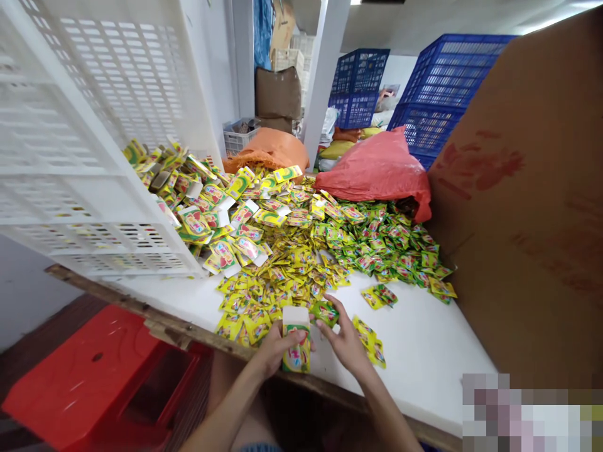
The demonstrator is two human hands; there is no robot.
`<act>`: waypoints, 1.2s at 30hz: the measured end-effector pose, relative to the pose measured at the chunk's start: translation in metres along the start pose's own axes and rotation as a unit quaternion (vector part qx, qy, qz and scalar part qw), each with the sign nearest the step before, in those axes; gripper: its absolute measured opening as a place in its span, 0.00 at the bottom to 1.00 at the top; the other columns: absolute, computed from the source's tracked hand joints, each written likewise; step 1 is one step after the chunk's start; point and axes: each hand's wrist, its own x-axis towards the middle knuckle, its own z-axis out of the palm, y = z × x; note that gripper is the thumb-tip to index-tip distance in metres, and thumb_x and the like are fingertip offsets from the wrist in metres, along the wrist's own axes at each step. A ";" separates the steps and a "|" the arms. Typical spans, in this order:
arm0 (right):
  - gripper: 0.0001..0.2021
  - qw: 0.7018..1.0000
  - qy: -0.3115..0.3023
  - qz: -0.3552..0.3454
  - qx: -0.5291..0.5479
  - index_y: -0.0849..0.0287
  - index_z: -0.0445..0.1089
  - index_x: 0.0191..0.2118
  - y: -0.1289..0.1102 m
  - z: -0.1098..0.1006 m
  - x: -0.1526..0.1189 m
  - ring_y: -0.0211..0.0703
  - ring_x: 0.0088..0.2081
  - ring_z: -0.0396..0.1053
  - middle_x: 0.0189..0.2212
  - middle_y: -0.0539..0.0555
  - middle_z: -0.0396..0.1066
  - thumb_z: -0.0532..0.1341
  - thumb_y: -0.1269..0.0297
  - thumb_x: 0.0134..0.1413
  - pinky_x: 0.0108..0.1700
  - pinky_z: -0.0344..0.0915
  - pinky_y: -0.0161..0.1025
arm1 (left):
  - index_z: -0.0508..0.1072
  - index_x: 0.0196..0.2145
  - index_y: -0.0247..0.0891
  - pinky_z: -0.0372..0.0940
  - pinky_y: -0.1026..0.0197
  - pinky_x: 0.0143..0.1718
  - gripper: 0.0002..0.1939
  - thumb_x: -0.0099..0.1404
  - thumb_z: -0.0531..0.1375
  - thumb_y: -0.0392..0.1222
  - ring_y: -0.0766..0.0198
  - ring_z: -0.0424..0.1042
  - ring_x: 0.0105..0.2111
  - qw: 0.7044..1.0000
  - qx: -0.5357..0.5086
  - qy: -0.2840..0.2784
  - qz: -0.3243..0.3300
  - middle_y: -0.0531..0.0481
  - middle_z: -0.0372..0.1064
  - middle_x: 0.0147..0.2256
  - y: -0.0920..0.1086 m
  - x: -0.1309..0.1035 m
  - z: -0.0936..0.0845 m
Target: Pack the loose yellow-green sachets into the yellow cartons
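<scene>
My left hand (273,349) is wrapped round a small yellow and green carton (296,359), held upright at the table's front edge with its white top flap raised. Just right of it, my right hand (347,344) pinches a green sachet (324,312) between thumb and fingers, close to the carton's open top. Beyond both hands spreads a heap of yellow sachets (296,263). Green sachets (377,245) are piled behind to the right. A few yellow sachets (371,342) lie by my right wrist.
A white crate (160,248) tipped on its side at left spills small cartons (195,223) onto the white table (414,351). An orange sack (277,147) and a red sack (377,166) lie behind. A tall cardboard box (527,207) borders the right. A red stool (80,376) stands below left.
</scene>
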 end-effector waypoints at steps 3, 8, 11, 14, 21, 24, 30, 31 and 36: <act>0.24 0.991 -0.078 -0.053 -0.095 0.53 0.58 0.54 -0.013 -0.024 0.009 0.46 0.49 0.63 0.46 0.54 0.66 0.59 0.60 0.50 0.51 0.57 0.43 | 0.69 0.47 0.29 0.66 0.61 0.29 0.30 0.49 0.66 0.48 0.62 0.72 0.24 1.000 0.018 -0.008 -0.009 0.45 0.74 0.25 -0.002 0.001 -0.002; 0.07 0.965 -0.190 -0.057 -0.169 0.58 0.68 0.37 -0.015 -0.036 0.014 0.43 0.36 0.66 0.33 0.52 0.69 0.57 0.64 0.51 0.39 0.61 0.38 | 0.70 0.45 0.29 0.66 0.62 0.27 0.28 0.49 0.66 0.49 0.61 0.72 0.24 0.999 0.040 -0.023 -0.018 0.44 0.74 0.25 -0.002 0.003 -0.001; 0.05 0.977 -0.132 -0.035 -0.166 0.58 0.64 0.30 -0.011 -0.038 0.012 0.40 0.28 0.63 0.24 0.48 0.66 0.57 0.62 0.51 0.31 0.59 0.35 | 0.71 0.44 0.30 0.67 0.59 0.32 0.26 0.50 0.66 0.48 0.59 0.74 0.28 0.999 0.035 -0.031 -0.012 0.44 0.74 0.28 -0.001 0.004 0.001; 0.08 0.995 -0.017 -0.046 -0.088 0.57 0.62 0.31 -0.017 -0.036 0.012 0.39 0.27 0.61 0.23 0.47 0.63 0.56 0.58 0.53 0.29 0.58 0.34 | 0.71 0.38 0.30 0.67 0.59 0.31 0.22 0.50 0.65 0.49 0.59 0.74 0.28 0.998 0.051 -0.034 -0.010 0.43 0.74 0.29 -0.002 0.006 0.005; 0.03 0.976 -0.084 -0.115 -0.166 0.57 0.61 0.33 -0.042 -0.008 0.015 0.39 0.28 0.61 0.25 0.48 0.63 0.55 0.64 0.54 0.31 0.57 0.34 | 0.70 0.31 0.31 0.64 0.63 0.26 0.19 0.44 0.68 0.45 0.66 0.69 0.22 0.988 0.154 0.007 0.006 0.50 0.69 0.24 -0.005 0.013 0.010; 0.02 0.948 -0.137 -0.134 -0.254 0.56 0.61 0.33 -0.045 -0.012 0.014 0.41 0.31 0.63 0.29 0.50 0.64 0.53 0.68 0.54 0.33 0.58 0.36 | 0.69 0.32 0.33 0.63 0.64 0.28 0.17 0.45 0.67 0.43 0.67 0.68 0.24 0.984 0.175 0.003 0.024 0.52 0.69 0.25 -0.005 0.014 0.010; 0.04 0.877 -0.170 -0.148 -0.425 0.57 0.65 0.31 -0.066 -0.015 0.013 0.44 0.37 0.64 0.32 0.53 0.65 0.56 0.72 0.51 0.37 0.59 0.37 | 0.69 0.32 0.33 0.63 0.63 0.31 0.16 0.47 0.66 0.42 0.67 0.66 0.27 0.981 0.187 -0.031 0.050 0.52 0.68 0.27 -0.005 0.015 0.011; 0.03 0.866 -0.165 -0.153 -0.446 0.57 0.65 0.31 -0.069 -0.012 0.012 0.45 0.38 0.63 0.33 0.54 0.64 0.57 0.72 0.50 0.38 0.59 0.38 | 0.69 0.33 0.33 0.63 0.63 0.33 0.17 0.47 0.66 0.43 0.66 0.66 0.28 0.980 0.191 -0.028 0.053 0.52 0.69 0.27 -0.005 0.015 0.011; 0.04 0.838 -0.169 -0.184 -0.485 0.59 0.66 0.33 -0.073 0.001 0.012 0.48 0.39 0.63 0.35 0.57 0.65 0.59 0.72 0.50 0.40 0.59 0.40 | 0.71 0.34 0.33 0.62 0.60 0.40 0.16 0.48 0.66 0.43 0.60 0.67 0.36 0.967 0.243 -0.007 0.075 0.50 0.71 0.33 -0.004 0.013 0.009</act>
